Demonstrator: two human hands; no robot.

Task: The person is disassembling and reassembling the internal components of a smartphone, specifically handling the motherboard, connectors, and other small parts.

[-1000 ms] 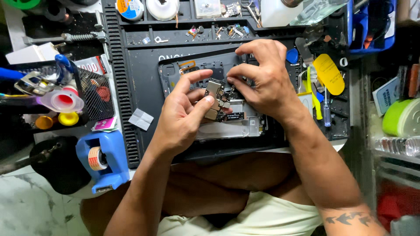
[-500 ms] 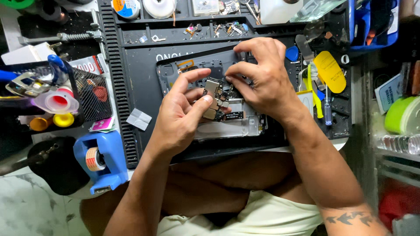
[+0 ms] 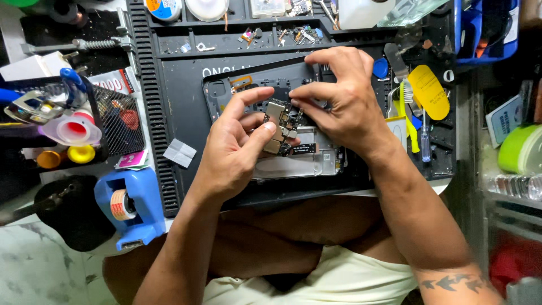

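Two hands meet over a small circuit board [image 3: 280, 125] at the middle of the dark work mat [image 3: 186, 96]. Nearest, the left hand [image 3: 228, 149] comes in from the near left; its thumb and forefinger are closed narrowly on the board's near-left edge, with the thumb tip lying on top. The board's long axis runs near to far, tilted slightly, and it sits over the opened phone frame [image 3: 293, 161], which lies flat on the surface with its long axis left to right. Whether the board is lifted clear of the frame cannot be told. Farther, the right hand [image 3: 339, 107] reaches from the right; its fingers [image 3: 307, 90] curl down onto the board's far-right edge, pinching or pressing. Both hands touch the board, from opposite sides.
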